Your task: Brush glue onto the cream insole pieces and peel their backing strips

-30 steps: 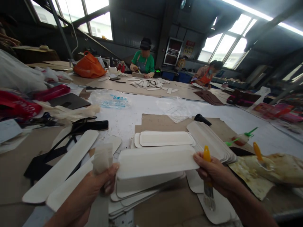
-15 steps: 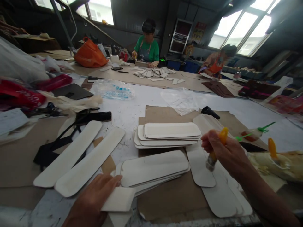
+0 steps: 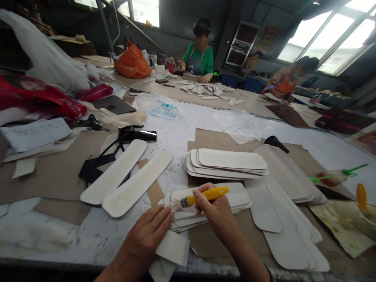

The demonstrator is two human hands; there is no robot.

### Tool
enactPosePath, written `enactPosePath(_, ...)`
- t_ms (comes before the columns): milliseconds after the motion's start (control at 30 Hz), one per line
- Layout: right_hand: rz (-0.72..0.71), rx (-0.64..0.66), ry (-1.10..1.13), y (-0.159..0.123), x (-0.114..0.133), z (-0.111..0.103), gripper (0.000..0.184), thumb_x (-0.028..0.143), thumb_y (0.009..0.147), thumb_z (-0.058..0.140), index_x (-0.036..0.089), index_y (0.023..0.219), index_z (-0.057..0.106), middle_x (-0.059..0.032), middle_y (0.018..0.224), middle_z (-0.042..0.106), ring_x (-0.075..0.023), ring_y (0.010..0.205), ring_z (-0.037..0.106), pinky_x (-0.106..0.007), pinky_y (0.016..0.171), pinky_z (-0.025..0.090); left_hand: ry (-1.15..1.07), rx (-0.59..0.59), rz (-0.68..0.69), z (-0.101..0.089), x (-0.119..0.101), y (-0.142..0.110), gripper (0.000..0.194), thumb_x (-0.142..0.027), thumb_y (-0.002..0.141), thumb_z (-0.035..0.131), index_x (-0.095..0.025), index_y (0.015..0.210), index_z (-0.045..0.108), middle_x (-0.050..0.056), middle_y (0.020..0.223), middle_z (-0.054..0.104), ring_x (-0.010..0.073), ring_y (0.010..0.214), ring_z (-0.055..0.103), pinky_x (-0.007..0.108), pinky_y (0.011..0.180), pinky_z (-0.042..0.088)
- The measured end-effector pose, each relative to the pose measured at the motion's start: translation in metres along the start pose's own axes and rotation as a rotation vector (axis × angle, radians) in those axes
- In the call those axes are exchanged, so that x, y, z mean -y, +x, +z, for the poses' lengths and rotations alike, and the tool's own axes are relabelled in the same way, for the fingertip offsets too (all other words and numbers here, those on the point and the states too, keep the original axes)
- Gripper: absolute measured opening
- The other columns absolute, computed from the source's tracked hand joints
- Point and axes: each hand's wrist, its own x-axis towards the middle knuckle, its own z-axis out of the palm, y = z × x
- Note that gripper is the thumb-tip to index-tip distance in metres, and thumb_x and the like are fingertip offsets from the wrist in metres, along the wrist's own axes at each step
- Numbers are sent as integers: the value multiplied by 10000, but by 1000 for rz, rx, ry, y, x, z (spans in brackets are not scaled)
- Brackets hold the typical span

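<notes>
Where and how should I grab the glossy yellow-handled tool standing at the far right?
I'd pinch the upright yellow handle near its rounded top, coming from above: that end sticks up free, while the lower end sits down in the pale, crusted container.

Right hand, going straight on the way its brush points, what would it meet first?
Probably the left hand, whose fingertips lie just beyond the bristles of the brush; whether they already touch the white stack is unclear.

From view ctr, orange bag (image 3: 132,62) sits btwn 10 & 11 o'clock; person w/ green top (image 3: 200,58) at 12, person w/ orange apron (image 3: 283,84) approx 2. Red bag (image 3: 55,101) btwn 9 & 10.
</notes>
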Motion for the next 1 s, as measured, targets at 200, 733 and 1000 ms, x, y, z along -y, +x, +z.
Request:
enactPosePath(200, -31, -136, -372, -2, 3, -21, 248, 451, 788, 516, 209, 737, 516, 15, 527, 526, -158, 477, 526, -267, 486, 404, -23, -24, -6, 2, 0, -2, 346, -91, 894, 338, -116, 1165, 551, 102, 1156, 619, 230, 1132, 500, 354, 926, 448)
enactPosePath(733, -105, -431, -758, -4, -3, -109, 205, 409, 801, 495, 220, 722, 508, 15, 535, 518, -173, 493, 525, -289, 524, 401, -102, -13, 95, 10, 13, -11, 541, -83, 855, 292, -162, 1390, 255, 72, 1177, 606, 161, 1321, 256, 285, 1088, 174)
enactPosePath(1000, -333, -451, -876, -8, 6, -122, 115, 292, 819, 502, 211, 738, 498, -28, 729, 568, -178, 670, 557, -290, 675, 423, -58, -40, 195, 9, 21, -7, 614, -48, 780, 342, -130, 1385, 269, 87, 1124, 634, 187, 1325, 253, 302, 1082, 183)
